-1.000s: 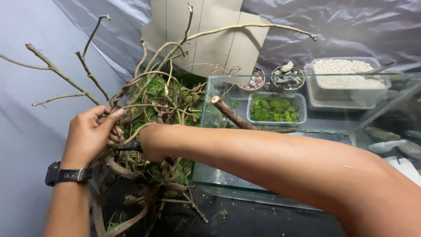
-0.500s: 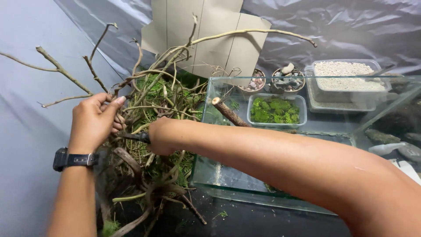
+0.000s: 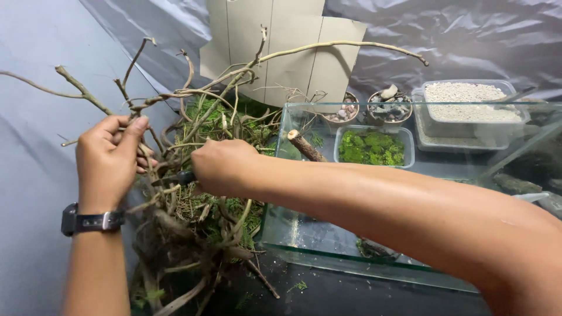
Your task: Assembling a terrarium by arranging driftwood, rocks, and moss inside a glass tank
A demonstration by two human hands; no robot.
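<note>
Between the earlier frames and this one, the left hand [image 3: 108, 161] had been raised slightly along the branches, while the right hand [image 3: 222, 167] had been kept low in the tangle. A mossy driftwood cluster [image 3: 193, 175] was held by both hands: the left fingers were closed around a thin upright twig, and the right hand was clamped on a small dark tool [image 3: 181, 177], only its tip showing, so its kind could not be told. The step in hand was judged to be trimming or tying within the branches; steadiness of the held twig was judged to be called for by any further move, with the tool guided between stems. Just right of the grip one glass tank [image 3: 410, 234] was counted, a cut branch stub [image 3: 304, 146] leaning over its rim. Beyond it were counted two round bowls of pebbles [image 3: 366, 108], one tray of green moss [image 3: 372, 146] and one tub of pale gravel [image 3: 465, 105]. One black wristwatch [image 3: 91, 221] was worn below the left grip.
</note>
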